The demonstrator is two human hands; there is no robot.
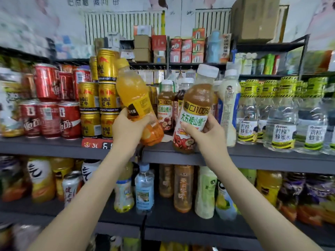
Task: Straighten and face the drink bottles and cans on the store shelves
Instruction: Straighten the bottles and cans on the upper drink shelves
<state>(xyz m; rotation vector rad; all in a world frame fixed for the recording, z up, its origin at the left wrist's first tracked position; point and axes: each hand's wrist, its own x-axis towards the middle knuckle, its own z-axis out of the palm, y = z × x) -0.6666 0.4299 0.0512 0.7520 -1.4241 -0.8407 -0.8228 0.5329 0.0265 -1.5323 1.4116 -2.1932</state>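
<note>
My left hand [126, 126] grips an orange juice bottle [134, 98] with a yellow cap, tilted to the left and lifted off the grey middle shelf [253, 156]. My right hand [208, 133] holds a brown hawthorn juice bottle [194, 109] with a white cap and a white-and-green label, leaning slightly right, its base at the shelf's front edge. Behind them stand more hawthorn juice bottles [165, 105]. Gold energy drink cans [107, 98] are stacked to the left, with red cola cans [52, 113] beyond them.
A milky white bottle [228, 105] and clear lemon honey water bottles [280, 122] stand to the right. The lower shelf [163, 220] carries mixed juice bottles and a can. Boxes [181, 48] fill the top shelf. A red price tag [96, 143] hangs on the shelf edge.
</note>
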